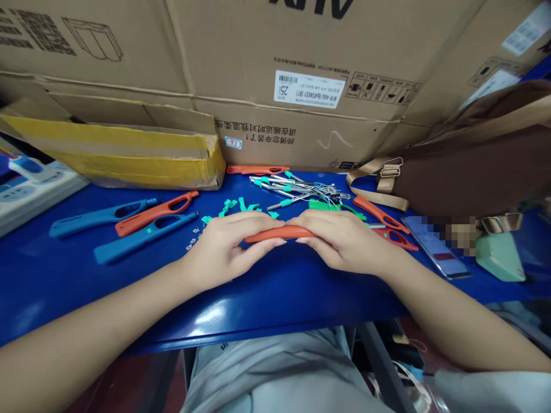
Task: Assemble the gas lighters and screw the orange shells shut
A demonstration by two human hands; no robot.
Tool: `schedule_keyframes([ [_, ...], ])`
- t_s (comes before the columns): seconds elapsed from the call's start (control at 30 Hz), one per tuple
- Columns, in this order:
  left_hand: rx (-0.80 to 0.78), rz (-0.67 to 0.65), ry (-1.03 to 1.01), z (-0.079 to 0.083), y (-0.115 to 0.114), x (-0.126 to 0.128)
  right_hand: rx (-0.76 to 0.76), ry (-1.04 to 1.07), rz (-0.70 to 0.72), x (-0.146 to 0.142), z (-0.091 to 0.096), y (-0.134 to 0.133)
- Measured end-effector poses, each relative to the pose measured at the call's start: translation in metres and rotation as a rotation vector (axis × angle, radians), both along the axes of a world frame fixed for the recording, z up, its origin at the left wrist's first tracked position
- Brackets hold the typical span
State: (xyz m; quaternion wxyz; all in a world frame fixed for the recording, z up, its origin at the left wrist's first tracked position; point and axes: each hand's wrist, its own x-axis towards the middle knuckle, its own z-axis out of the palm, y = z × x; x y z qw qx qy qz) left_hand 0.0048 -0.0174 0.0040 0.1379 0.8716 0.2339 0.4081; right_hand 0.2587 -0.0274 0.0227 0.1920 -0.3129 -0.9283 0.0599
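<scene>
Grey clothing (279, 376) near, blue table (275, 301) farther.
Left hand (235, 246) and right hand (340, 238) both grip an orange casing (295, 232).

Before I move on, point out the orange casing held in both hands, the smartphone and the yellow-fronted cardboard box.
Orange casing (295, 232): head view, middle of its exposed stretch.
Smartphone (435, 248): head view, on its screen.
Yellow-fronted cardboard box (150, 163): head view, front wall.

pass: front tabletop (275, 304) | blocked left: blue handles (120, 246) | blocked ahead: wired rods (297, 184) | blocked right: phone (434, 246)
</scene>
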Motion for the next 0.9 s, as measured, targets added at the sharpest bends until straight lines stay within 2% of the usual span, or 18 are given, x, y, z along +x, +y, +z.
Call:
schedule_keyframes([
  [0.23,-0.072,-0.026,-0.054,-0.008,0.004,0.004,-0.081,-0.033,-0.041,-0.002,0.003,-0.003],
  [0.43,-0.156,-0.116,-0.038,-0.011,0.003,0.008,-0.156,-0.100,-0.054,-0.008,-0.004,-0.007],
  [0.53,-0.242,-0.088,-0.032,-0.015,0.002,0.010,-0.147,-0.123,-0.092,-0.009,-0.011,-0.005],
  [0.63,-0.384,-0.024,-0.089,-0.017,0.005,0.011,-0.144,-0.054,-0.106,-0.005,-0.015,0.001],
  [0.7,-0.486,-0.020,-0.142,-0.013,0.009,0.008,-0.177,0.004,-0.110,0.000,-0.013,0.005],
  [0.77,-0.520,-0.027,-0.171,-0.006,0.012,0.002,-0.219,0.039,-0.111,0.006,-0.008,0.008],
  [0.9,-0.407,0.013,-0.140,0.011,0.017,-0.011,-0.268,0.023,-0.108,0.018,0.002,0.009],
])
